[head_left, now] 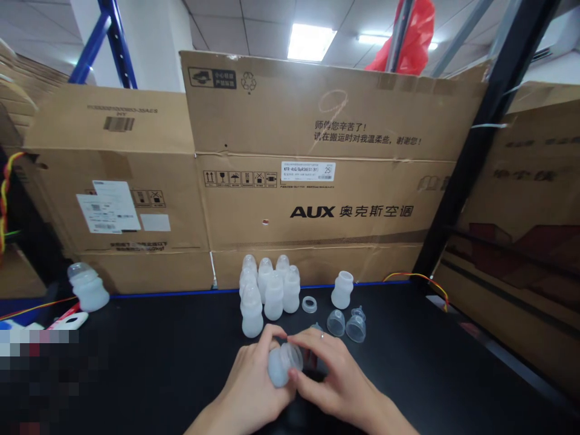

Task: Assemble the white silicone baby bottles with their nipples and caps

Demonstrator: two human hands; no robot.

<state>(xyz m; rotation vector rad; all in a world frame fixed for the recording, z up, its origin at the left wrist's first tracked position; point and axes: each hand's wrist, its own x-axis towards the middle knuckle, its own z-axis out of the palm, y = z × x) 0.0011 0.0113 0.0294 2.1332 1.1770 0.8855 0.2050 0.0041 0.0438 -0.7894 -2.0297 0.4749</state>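
Note:
Both my hands meet low in the middle of the black table (149, 368) around one small frosted silicone bottle (281, 364) lying on its side. My left hand (254, 380) wraps its body from the left. My right hand (333, 377) pinches its clear cap end with curled fingers. Just beyond my hands stands a cluster of several capped frosted bottles (267, 293). To their right are a loose ring (309, 304), an uncapped bottle (342, 290), a clear cap (336, 322) and a clear nipple (356, 325).
Large cardboard boxes (317, 181) wall off the back of the table. Another capped bottle (87, 286) stands far left near a white and red tool (70, 320). A black shelf post (480, 139) leans at right, with red-yellow wires (426, 279) at its foot.

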